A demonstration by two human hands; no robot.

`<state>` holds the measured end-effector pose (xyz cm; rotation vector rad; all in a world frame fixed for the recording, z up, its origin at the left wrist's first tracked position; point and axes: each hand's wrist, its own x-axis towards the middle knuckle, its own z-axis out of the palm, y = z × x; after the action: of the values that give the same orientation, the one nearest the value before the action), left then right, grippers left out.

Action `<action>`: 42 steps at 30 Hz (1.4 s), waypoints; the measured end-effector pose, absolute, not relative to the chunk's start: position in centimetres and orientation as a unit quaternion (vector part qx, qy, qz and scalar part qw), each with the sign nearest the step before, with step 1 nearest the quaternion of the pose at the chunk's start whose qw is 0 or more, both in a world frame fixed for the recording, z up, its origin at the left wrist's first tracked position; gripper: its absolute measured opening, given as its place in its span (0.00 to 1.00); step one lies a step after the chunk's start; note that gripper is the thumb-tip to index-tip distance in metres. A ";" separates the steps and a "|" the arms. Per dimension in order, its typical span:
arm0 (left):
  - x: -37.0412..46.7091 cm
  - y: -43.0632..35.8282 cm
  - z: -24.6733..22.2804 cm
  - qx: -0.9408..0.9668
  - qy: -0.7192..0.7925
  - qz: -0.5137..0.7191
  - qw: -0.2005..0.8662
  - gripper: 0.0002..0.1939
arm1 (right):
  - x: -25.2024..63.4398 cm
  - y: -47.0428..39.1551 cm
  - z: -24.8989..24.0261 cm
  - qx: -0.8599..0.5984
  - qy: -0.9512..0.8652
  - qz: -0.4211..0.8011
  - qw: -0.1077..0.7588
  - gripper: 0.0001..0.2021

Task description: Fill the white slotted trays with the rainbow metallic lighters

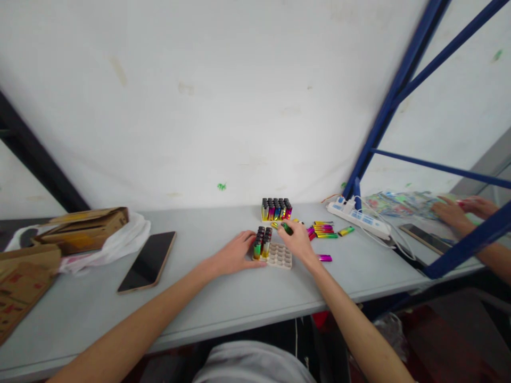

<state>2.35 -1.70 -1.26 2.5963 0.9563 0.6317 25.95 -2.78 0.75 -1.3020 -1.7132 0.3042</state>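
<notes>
A pale tray (pixel 281 257) with rows of round-cornered slots lies on the table. Its left part holds several upright metallic lighters (pixel 261 246) with black tops; the slots to the right are bare. My left hand (pixel 235 254) grips the tray's left side, thumb along the front edge and fingers against the lighters. Over the tray's right back side, my right hand (pixel 298 242) pinches a green lighter (pixel 286 228) held at a tilt. Loose colourful lighters (pixel 324 230) lie in a pile right of that hand. A lone purple lighter (pixel 325 258) is nearer the front.
A second block of upright lighters (pixel 276 209) stands by the wall. At left are a phone (pixel 148 261), cardboard boxes (pixel 91 230) and a white plastic bag (pixel 138 229). A power strip (pixel 359 217) and blue frame post (pixel 375 133) border the right, beyond which another person's hands (pixel 455 213) work.
</notes>
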 end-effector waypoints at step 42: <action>2.3 -1.4 -1.8 0.912 0.316 0.216 0.147 0.36 | 24.7 -6.2 4.3 -0.470 -0.856 0.126 0.174 0.14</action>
<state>2.34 -1.38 -1.78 2.6250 0.9080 0.6215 24.68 -6.22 4.34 -1.3333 -2.4263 0.3574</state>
